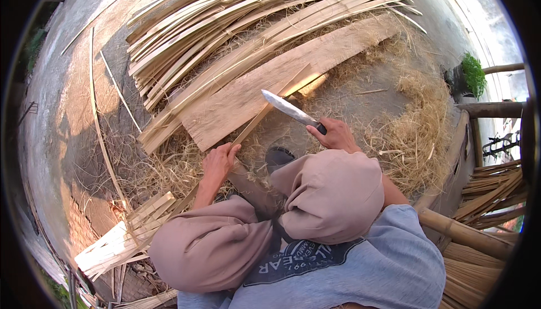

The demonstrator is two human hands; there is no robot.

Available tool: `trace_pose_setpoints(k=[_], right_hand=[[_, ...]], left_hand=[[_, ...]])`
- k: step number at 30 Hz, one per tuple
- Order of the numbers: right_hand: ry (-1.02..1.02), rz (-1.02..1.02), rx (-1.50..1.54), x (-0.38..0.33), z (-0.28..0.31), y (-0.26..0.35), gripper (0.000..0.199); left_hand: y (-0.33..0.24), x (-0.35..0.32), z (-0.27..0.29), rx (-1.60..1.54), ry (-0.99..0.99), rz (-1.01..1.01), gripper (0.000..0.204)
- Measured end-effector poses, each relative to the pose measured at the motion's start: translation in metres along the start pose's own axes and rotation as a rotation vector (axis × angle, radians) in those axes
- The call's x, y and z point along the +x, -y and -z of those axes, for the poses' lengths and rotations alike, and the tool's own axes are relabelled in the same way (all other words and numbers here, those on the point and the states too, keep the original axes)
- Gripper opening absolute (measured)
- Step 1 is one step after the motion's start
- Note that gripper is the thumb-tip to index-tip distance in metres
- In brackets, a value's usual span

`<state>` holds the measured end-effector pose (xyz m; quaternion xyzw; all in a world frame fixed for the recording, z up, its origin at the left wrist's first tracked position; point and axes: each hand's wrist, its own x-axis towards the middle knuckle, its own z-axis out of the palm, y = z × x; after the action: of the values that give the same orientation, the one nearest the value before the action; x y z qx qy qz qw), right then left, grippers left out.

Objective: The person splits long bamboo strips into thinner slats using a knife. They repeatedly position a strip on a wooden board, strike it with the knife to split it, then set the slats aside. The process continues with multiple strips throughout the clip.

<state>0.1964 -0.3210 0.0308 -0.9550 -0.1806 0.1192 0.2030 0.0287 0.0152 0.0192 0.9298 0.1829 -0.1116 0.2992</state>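
My left hand (217, 165) is closed on the near end of a narrow bamboo strip (262, 113), which slants away up to the right. In my right hand (336, 136) is a large knife (290, 107), gripped by its dark handle. Its pale blade points up and to the left, with the tip close to the strip; whether they touch I cannot tell. Just beyond the strip lies a wide flat wooden board (282, 78) on the ground. Both hands are in front of my bent knees.
Long bamboo strips (225, 32) lie piled beyond the board. Another bundle of strips (129, 230) rests at my left. Curly shavings (422, 123) heap up on the right, near a potted green plant (473, 75). A bamboo pole frame (468, 233) stands at my right side.
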Motion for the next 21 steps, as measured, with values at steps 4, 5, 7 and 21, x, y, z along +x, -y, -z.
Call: trace_pose_setpoints(k=[4,5,7,21], right_hand=[[-0.075,-0.234,0.050,0.046,0.002,-0.030,0.071],[-0.119,-0.325,0.066,0.068,0.009,-0.049,0.075],[-0.135,-0.436,-0.026,0.087,0.030,-0.066,0.078],[0.343,0.549,-0.027,0.110,0.007,0.177,0.054]], left_hand=[[0.000,-0.005,0.029,-0.103,0.145,0.019,0.050],[0.001,-0.004,0.042,-0.150,0.165,0.016,0.053],[-0.003,0.003,0.072,-0.101,0.326,0.055,0.059],[0.019,-0.077,0.156,-0.111,-0.174,-0.061,0.050]])
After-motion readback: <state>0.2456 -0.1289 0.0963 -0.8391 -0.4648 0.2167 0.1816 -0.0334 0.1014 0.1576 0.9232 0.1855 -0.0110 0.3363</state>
